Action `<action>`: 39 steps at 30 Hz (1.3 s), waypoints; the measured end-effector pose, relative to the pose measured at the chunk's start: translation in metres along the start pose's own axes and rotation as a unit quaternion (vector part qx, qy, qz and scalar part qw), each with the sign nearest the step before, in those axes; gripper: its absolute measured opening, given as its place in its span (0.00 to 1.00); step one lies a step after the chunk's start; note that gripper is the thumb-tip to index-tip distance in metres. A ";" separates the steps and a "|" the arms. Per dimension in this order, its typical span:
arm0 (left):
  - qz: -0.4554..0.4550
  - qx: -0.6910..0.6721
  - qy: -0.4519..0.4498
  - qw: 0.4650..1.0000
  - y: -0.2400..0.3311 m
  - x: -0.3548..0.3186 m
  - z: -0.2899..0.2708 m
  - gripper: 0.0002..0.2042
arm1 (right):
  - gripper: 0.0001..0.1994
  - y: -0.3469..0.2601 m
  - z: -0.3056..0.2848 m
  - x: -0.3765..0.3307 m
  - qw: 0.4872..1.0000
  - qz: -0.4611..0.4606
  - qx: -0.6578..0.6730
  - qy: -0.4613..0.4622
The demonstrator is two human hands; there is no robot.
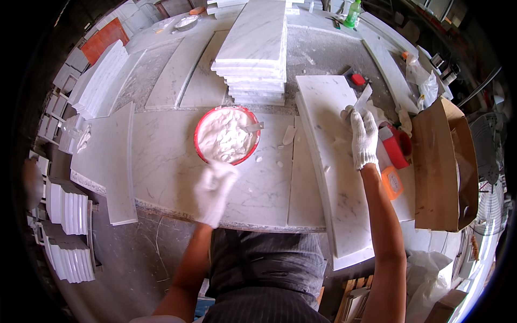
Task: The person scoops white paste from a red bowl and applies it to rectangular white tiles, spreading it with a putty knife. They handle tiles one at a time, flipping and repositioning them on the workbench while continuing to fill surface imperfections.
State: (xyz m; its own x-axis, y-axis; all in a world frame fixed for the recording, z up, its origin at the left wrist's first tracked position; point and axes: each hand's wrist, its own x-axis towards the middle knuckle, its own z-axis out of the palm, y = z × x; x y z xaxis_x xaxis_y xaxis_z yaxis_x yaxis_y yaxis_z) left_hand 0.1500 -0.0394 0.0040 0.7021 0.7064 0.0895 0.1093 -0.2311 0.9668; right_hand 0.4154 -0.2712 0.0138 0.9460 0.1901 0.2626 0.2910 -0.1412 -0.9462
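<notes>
A red-rimmed bowl (197, 144) full of thick white paste (223, 134) stands on the marble-topped table. A flat metal blade (253, 127) sticks out of the paste and over the bowl's right rim. Just below the bowl's near edge is my left hand (212, 191), in a white knit glove; motion smears its fingers. My right hand (364, 134), gloved alike, is over the far part of a long white marble slab (344, 199). It grips a putty knife (364, 96) whose pale blade points up and right. The fingers partly hide its handle.
A tall stack of marble slabs (253, 32) stands beyond the bowl. Right of the slab are a red tape roll (397, 148), an orange container (392, 182) and an open cardboard box (439, 161). White chips (290, 134) lie between bowl and slab. A green bottle (353, 14) stands far right.
</notes>
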 end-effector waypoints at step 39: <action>-0.139 -0.392 0.148 0.897 -0.033 -0.028 0.118 0.11 | 0.11 0.004 0.017 -0.007 0.998 -0.002 -0.034 0.045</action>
State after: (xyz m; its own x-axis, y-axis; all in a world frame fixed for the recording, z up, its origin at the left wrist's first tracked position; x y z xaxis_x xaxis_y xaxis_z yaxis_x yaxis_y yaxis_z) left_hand 0.2096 -0.1306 -0.0582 0.4945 0.8373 -0.2334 -0.3583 0.4410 0.8229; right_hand 0.4073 -0.2564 0.0049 0.9528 0.1025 0.2856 0.3013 -0.2069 -0.9308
